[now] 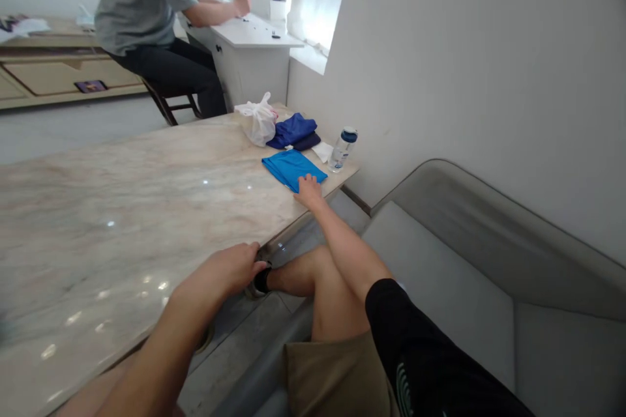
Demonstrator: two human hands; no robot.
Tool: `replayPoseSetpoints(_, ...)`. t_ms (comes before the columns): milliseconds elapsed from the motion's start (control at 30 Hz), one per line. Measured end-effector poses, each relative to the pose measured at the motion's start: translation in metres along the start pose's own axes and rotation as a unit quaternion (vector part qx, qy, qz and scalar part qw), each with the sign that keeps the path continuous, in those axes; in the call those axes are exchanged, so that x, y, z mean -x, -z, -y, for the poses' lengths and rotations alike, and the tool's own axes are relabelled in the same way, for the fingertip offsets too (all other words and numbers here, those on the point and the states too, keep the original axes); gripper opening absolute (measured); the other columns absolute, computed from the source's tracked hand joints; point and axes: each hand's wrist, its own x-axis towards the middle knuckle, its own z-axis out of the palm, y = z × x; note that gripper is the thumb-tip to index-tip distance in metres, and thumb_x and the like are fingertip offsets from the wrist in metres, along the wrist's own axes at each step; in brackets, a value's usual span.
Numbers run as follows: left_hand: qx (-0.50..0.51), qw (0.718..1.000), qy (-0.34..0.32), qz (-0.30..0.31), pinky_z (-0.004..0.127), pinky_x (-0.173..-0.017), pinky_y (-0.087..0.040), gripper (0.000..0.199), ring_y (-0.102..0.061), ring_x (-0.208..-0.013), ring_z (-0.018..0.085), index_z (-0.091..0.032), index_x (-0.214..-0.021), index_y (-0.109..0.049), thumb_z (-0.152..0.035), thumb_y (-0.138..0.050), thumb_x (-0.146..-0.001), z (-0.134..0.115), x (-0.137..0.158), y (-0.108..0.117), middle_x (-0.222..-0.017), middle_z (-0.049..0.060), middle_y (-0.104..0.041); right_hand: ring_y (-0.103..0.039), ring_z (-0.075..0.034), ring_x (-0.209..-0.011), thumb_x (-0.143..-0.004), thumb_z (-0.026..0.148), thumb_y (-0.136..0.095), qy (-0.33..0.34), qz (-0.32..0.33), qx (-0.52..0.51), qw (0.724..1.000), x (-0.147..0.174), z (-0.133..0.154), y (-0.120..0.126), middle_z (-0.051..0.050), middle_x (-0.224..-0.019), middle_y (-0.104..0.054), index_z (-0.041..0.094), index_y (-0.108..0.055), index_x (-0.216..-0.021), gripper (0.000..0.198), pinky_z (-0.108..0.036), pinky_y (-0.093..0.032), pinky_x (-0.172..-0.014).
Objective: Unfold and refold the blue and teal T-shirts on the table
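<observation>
A bright blue folded cloth (289,166) lies near the far right corner of the marble-topped table (147,208). My right hand (309,191) rests on the cloth's near edge, its fingers stretched out and slightly apart on the fabric. Closer to me, my left hand (238,266) is curled over the table's front edge, with the thumb dropping beside it. Behind the blue cloth sit a dark blue bundle of fabric (295,131) and a knotted white plastic bag (258,120). A clear water bottle (342,151) with a dark blue lid stands upright to the right.
A white paper (323,152) lies beside the bottle. The grey sofa (440,287) runs along the wall at right. Beyond the table, a person in a grey shirt (141,0) sits at a white desk (259,32). A low cabinet (53,75) stands at far left.
</observation>
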Motion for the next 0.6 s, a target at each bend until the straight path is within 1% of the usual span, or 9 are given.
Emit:
replayPoseSetpoints(67,0.03,0.999,-0.022,-0.007,0.043,-0.092,-0.055,0.034,-0.077,-0.102,0.039,-0.027,-0.098,-0.078,-0.057,-0.077,-0.082,-0.005,-0.001,-0.001,-0.102,0.016,-0.082,-0.049,-0.031,-0.141,-0.104,0.029,-0.068,-0.011,-0.002,0.006,1.0,-0.007,-0.009,-0.006,-0.021,-0.151,-0.056,0.012,-0.065,-0.14,0.04,-0.043,-0.044,-0.119)
replayPoseSetpoints(133,0.024,0.998,-0.044,-0.026,0.044,-0.093,-0.053,0.033,-0.076,-0.105,0.04,-0.025,-0.105,-0.078,-0.052,-0.075,-0.086,-0.014,-0.002,0.002,-0.106,0.018,-0.082,-0.051,-0.029,-0.138,-0.107,0.031,-0.062,-0.016,-0.01,0.007,1.0,-0.011,-0.011,-0.009,-0.02,-0.146,-0.061,0.013,-0.07,-0.133,0.032,-0.04,-0.044,-0.118)
replayPoseSetpoints(233,-0.001,0.997,-0.058,-0.044,0.046,-0.095,-0.051,0.026,-0.075,-0.104,0.04,-0.023,-0.106,-0.077,-0.043,-0.075,-0.09,-0.026,-0.001,0.01,-0.109,0.02,-0.08,-0.056,-0.029,-0.134,-0.11,0.031,-0.055,-0.028,-0.032,-0.003,0.999,-0.011,-0.006,-0.007,-0.02,-0.139,-0.068,0.014,-0.074,-0.126,0.03,-0.037,-0.045,-0.115)
replayPoseSetpoints(367,-0.046,0.997,-0.041,-0.042,0.046,-0.091,-0.052,0.025,-0.075,-0.1,0.04,-0.021,-0.108,-0.078,-0.041,-0.072,-0.094,-0.034,0.01,0.026,-0.107,0.02,-0.08,-0.063,-0.03,-0.127,-0.115,0.03,-0.041,-0.065,-0.09,-0.035,0.993,-0.005,0.015,0.012,-0.024,-0.134,-0.071,0.01,-0.067,-0.137,0.039,-0.038,-0.047,-0.108)
replayPoseSetpoints(433,-0.071,0.995,-0.026,-0.062,0.045,-0.09,-0.053,0.03,-0.075,-0.105,0.04,-0.021,-0.116,-0.078,-0.042,-0.064,-0.1,-0.034,0.017,0.039,-0.114,0.021,-0.079,-0.065,-0.03,-0.124,-0.117,0.032,-0.033,-0.068,-0.162,-0.107,0.979,-0.003,0.031,0.029,-0.024,-0.134,-0.07,0.01,-0.061,-0.141,0.044,-0.038,-0.048,-0.107)
replayPoseSetpoints(467,-0.078,0.993,-0.014,-0.085,0.045,-0.091,-0.054,0.033,-0.074,-0.109,0.04,-0.02,-0.12,-0.077,-0.042,-0.061,-0.102,-0.032,0.021,0.046,-0.118,0.021,-0.078,-0.065,-0.028,-0.123,-0.117,0.035,-0.031,-0.054,-0.214,-0.172,0.96,-0.002,0.041,0.039,-0.022,-0.133,-0.07,0.011,-0.06,-0.141,0.044,-0.038,-0.048,-0.107)
replayPoseSetpoints(500,-0.079,0.99,0.0,-0.117,0.045,-0.093,-0.054,0.035,-0.073,-0.113,0.04,-0.02,-0.124,-0.076,-0.042,-0.058,-0.103,-0.029,0.026,0.054,-0.123,0.02,-0.077,-0.065,-0.027,-0.121,-0.117,0.039,-0.03,-0.031,-0.269,-0.254,0.928,-0.001,0.051,0.049,-0.02,-0.13,-0.07,0.013,-0.059,-0.14,0.045,-0.037,-0.048,-0.107)
replayPoseSetpoints(567,-0.062,0.976,0.031,-0.206,0.047,-0.097,-0.055,0.038,-0.071,-0.12,0.04,-0.02,-0.13,-0.074,-0.041,-0.054,-0.106,-0.018,0.036,0.07,-0.129,0.019,-0.075,-0.064,-0.023,-0.117,-0.117,0.049,-0.031,0.037,-0.355,-0.426,0.831,0.003,0.074,0.067,-0.014,-0.124,-0.069,0.017,-0.056,-0.139,0.046,-0.035,-0.049,-0.106)
replayPoseSetpoints(600,-0.046,0.965,0.043,-0.256,0.047,-0.1,-0.055,0.04,-0.07,-0.122,0.039,-0.02,-0.133,-0.072,-0.042,-0.053,-0.106,-0.011,0.041,0.078,-0.131,0.018,-0.074,-0.064,-0.022,-0.115,-0.116,0.055,-0.032,0.071,-0.374,-0.494,0.782,0.006,0.086,0.074,-0.012,-0.121,-0.068,0.019,-0.054,-0.139,0.048,-0.034,-0.051,-0.104)
